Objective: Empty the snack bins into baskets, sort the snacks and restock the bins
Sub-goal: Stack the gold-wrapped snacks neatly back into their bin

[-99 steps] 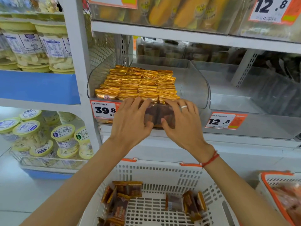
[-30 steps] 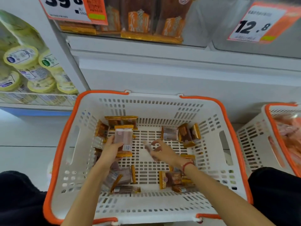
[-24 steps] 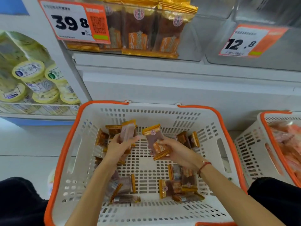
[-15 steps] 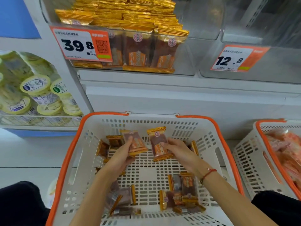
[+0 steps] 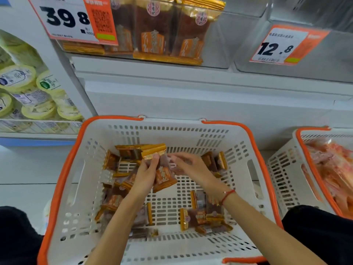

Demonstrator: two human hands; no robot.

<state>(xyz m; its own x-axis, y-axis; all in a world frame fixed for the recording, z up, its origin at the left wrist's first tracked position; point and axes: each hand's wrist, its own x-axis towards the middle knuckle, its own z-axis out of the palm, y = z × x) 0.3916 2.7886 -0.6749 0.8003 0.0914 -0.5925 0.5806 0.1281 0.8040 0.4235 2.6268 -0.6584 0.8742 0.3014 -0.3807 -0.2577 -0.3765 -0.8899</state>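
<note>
Left fingers point(image 5: 152, 159) clamped on gathered snack packets point(image 5: 162, 175); right fingers point(image 5: 176, 157) loosely spread, touching the bundle's far edge, now holding nothing of their own after passing a packet across half a second back. Judged: collecting for restock of clear bin point(image 5: 215, 44) above fingers. Foil-crimped gold edges, glossy brown film, flat rectangles; more strewn below fingers in slotted white plastic basket point(image 5: 236, 142), orange-rimmed.

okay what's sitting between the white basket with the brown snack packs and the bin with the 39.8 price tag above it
In the head view, only the bare white shelf front lies between the white basket and the bin with the 39.8 tag; no snacks or other items rest there.
</note>
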